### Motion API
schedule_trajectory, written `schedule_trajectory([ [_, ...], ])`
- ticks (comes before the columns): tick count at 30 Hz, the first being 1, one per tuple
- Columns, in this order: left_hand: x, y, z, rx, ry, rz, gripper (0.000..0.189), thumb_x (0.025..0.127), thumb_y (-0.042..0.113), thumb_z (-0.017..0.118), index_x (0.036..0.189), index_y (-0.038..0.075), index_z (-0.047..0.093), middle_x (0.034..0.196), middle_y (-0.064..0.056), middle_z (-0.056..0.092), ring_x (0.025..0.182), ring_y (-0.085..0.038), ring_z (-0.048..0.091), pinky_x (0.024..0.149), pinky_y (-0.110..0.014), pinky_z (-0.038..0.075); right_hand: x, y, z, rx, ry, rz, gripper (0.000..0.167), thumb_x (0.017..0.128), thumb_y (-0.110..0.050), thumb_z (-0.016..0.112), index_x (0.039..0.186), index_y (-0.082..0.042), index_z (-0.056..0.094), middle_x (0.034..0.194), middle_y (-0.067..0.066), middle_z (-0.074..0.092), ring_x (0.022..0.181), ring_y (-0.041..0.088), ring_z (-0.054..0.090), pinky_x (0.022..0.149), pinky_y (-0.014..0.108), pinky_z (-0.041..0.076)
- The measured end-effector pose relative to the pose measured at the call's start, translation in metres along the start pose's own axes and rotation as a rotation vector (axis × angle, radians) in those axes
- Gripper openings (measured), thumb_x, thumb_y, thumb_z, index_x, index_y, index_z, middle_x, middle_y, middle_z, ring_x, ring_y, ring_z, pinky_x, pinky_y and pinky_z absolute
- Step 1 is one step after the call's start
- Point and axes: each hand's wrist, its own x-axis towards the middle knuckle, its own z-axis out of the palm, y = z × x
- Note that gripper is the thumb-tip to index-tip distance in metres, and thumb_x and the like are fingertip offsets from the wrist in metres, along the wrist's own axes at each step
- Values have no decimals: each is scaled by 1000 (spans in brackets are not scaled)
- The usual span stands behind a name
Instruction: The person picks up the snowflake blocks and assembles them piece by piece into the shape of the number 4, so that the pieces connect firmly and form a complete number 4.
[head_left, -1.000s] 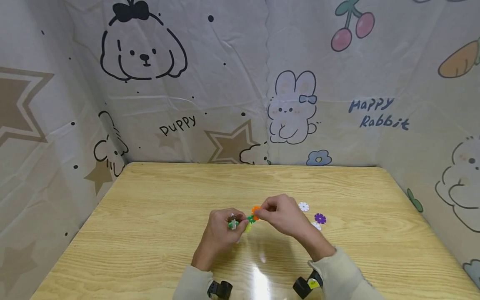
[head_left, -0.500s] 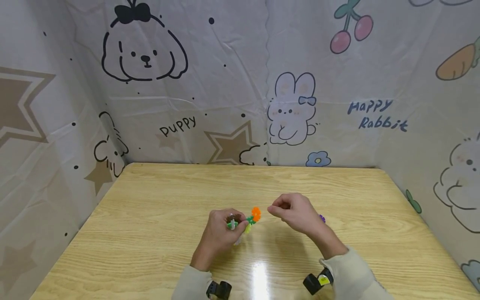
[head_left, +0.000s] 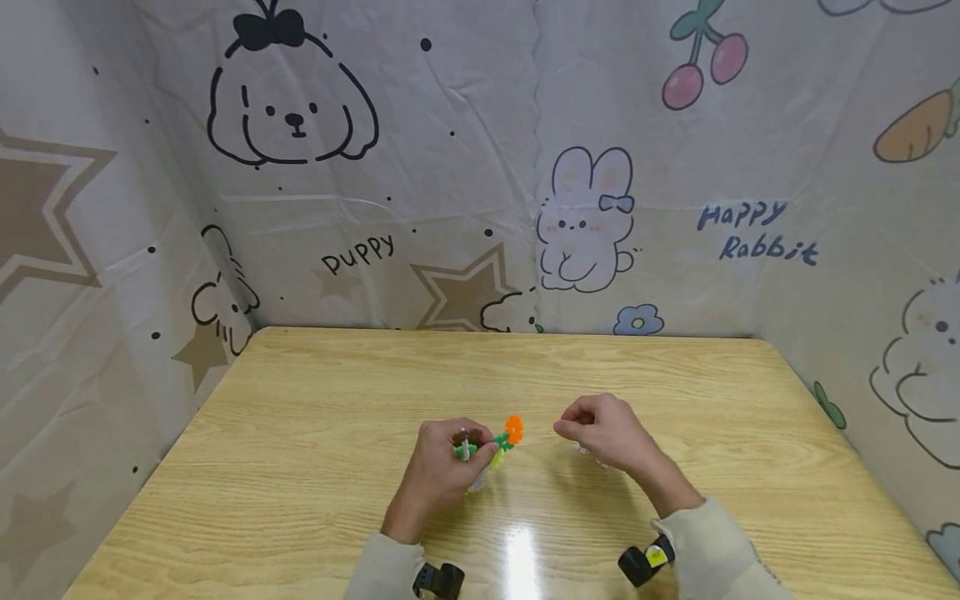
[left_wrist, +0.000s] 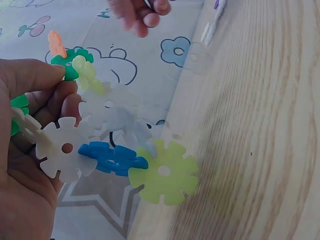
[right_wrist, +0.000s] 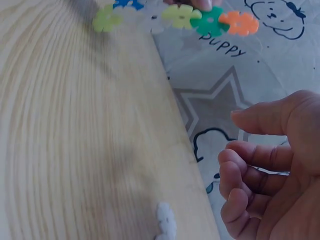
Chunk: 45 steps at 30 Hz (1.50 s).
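Observation:
My left hand [head_left: 442,468] pinches a green snowflake disc [left_wrist: 72,70] between thumb and fingers. That disc belongs to a chain of slotted plastic discs pushed together. An orange disc [head_left: 513,428] is at the chain's far end; pale yellow, whitish, blue [left_wrist: 102,155] and lime [left_wrist: 177,185] discs follow below in the left wrist view. Part of the chain is hidden behind the palm. Right of the chain and apart from it, my right hand [head_left: 609,433] holds nothing. In the right wrist view its thumb and loosely curled fingers [right_wrist: 260,157] stand apart.
Loose white discs [head_left: 581,448] lie on the wooden table [head_left: 300,500], partly covered by my right hand. A bit of purple [left_wrist: 216,4] shows near them in the left wrist view. Patterned cloth [head_left: 420,167] stands behind the table and along both sides.
My right hand has let go of the orange disc and moved right, over the loose discs. My left hand stays in place, holding the chain.

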Motion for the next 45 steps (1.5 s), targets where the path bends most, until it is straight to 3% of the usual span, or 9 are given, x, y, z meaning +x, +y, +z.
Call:
schedule_trajectory([
  [21,1,-1,-1,-60,-78,-44,9,86,2,76,82,10,74,77,7,70,70,-10,65,70,-31,55,5,32,1,-120,20,41,13,90,-13,72,93,0,71,81,2,66,72,16,59,66,35,51],
  [32,0,0,-1,-90,-106,-71,9,88,3,76,82,9,74,78,6,71,71,-11,66,71,-31,55,10,47,5,-192,16,133,21,84,-18,80,91,-2,70,82,3,64,74,17,58,68,37,51],
  [45,0,2,-1,-84,-105,-39,8,87,3,75,82,9,73,76,7,70,70,-9,65,70,-32,54,11,52,9,-218,16,165,20,82,-18,82,82,-6,67,73,1,59,66,17,53,58,31,43],
])
